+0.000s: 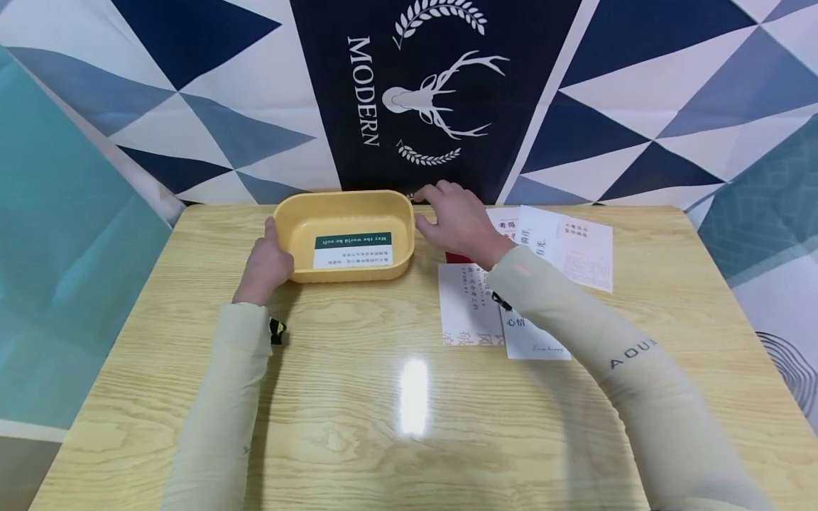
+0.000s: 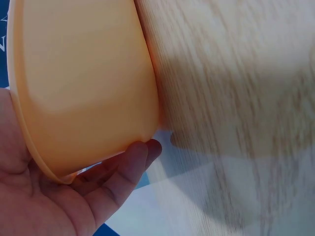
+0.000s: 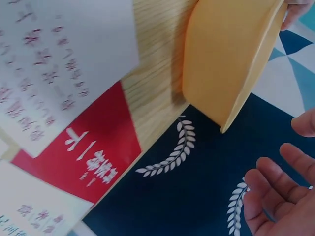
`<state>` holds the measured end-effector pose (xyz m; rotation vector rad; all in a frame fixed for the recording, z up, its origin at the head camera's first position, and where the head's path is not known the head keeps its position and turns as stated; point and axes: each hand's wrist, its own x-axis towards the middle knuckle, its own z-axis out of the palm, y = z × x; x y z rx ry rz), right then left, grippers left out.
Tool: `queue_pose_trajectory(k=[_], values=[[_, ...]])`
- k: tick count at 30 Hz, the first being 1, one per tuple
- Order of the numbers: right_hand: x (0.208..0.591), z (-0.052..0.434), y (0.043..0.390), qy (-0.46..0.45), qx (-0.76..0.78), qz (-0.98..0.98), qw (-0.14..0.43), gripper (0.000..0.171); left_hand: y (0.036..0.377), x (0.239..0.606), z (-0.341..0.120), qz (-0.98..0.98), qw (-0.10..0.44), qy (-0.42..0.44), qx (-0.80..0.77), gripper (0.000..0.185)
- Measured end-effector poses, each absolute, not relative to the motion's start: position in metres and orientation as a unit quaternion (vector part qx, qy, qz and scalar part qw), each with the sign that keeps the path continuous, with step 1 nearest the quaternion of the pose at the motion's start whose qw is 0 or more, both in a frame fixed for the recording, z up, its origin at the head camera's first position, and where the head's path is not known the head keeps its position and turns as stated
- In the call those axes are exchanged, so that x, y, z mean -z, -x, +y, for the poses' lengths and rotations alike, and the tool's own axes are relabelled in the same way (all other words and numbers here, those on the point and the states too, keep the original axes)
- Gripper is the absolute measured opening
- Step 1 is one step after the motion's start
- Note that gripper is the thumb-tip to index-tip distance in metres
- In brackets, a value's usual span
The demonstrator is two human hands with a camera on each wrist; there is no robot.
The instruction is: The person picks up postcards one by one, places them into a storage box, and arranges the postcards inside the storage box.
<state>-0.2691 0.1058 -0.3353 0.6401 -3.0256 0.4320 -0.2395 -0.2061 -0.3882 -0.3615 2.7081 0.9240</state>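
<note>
Steadying the yellow basin [image 1: 345, 213] likely needed both ends held: the left grip [image 1: 265, 262] clasped one, the right grip [image 1: 461, 220] (relaxed, just apart) neither.

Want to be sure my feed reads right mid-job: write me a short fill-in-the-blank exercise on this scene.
1. The basin is coloured ____.
2. The hand gripping the basin is the person's ____ one.
3. The card in the basin reads "May the world be ____".
4. In the head view, the cards lying on the table are to the ____ of the basin.

Missing words: yellow; left; soft; right.
</note>
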Motion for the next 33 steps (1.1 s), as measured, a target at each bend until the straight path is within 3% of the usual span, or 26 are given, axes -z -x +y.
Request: queue_pose_trajectory(k=[16,33], values=[[0.343,0.178,0.239,-0.072,-0.191,-0.979,0.006,0.046,0.236,0.382,-0.206,0.933,0.12,0.119,-0.317,0.081],[0.361,0.232,0.212,-0.018,-0.193,-0.981,0.014,0.046,0.235,0.385,-0.204,0.934,0.12,0.111,-0.317,0.081]])
